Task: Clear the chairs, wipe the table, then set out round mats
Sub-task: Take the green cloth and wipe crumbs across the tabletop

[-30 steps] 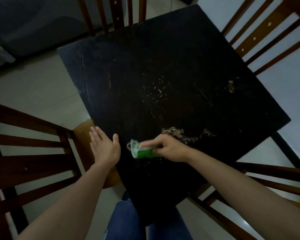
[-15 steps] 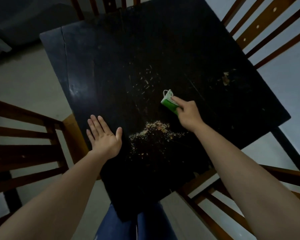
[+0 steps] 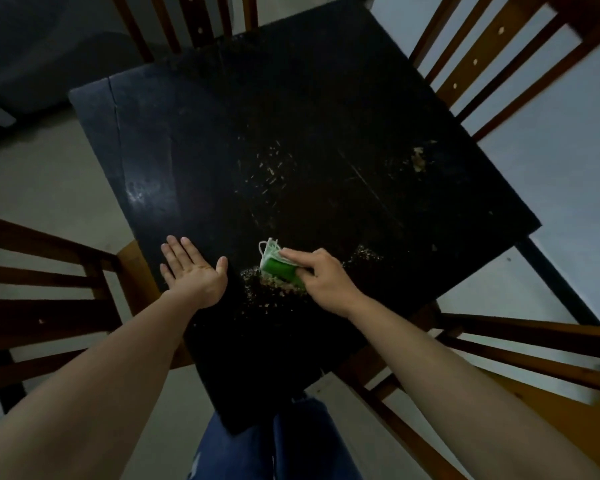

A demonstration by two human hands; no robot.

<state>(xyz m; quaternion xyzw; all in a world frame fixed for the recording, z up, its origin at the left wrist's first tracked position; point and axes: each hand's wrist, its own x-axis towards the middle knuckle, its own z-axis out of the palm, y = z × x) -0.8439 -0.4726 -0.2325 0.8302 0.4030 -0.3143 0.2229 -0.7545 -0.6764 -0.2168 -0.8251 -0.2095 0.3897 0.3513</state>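
- Blue jeans (image 3: 257, 445) fill 6 o'clock, below the near corner of the table (image 3: 194, 140).
- The left hand (image 3: 193, 271) lies at the table's 8 o'clock edge. Its fingers are straight and close together, its thumb is spread toward 3 o'clock, and it holds nothing.
- The right hand (image 3: 323, 278), near 5 o'clock, grips the green sponge (image 3: 279, 268). The forefinger lies along the top and the other fingers are curled.
- The sponge juts from the fingertips toward 9 o'clock, near the left thumb but apart from it.
- A crumb pile (image 3: 274, 291) touches the sponge's near side.
- Loose crumbs (image 3: 271, 164) are scattered at the centre.
- Wooden chairs (image 3: 475, 62) ring the table.
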